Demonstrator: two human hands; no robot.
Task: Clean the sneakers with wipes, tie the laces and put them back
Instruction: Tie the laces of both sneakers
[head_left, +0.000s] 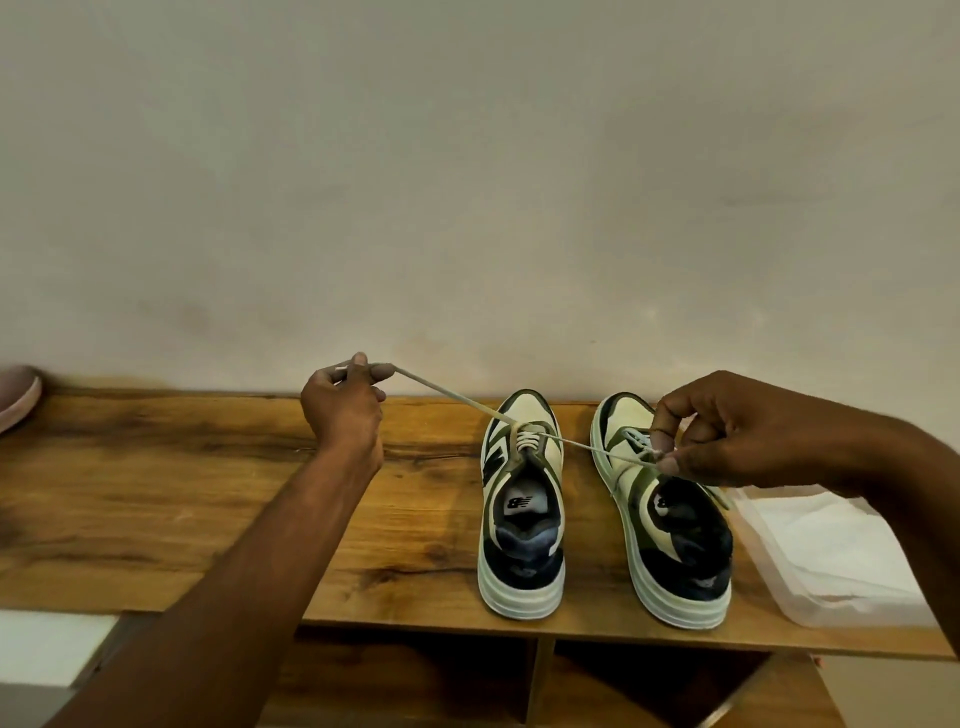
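Pinching taut lace ends (447, 397), left hand (340, 410) and right hand (727, 436) partly hide the right sneaker (670, 519).

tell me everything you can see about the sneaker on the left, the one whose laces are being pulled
The left sneaker is cream, olive green and dark navy, with a thick white sole and a logo on the insole. It stands upright on the wooden shelf top, toe toward the wall, beside its twin and not touching it. Its pale laces are not yet tied in a bow: the left hand pinches one end drawn taut up and left, the right hand pinches the other, stretched across the other sneaker.
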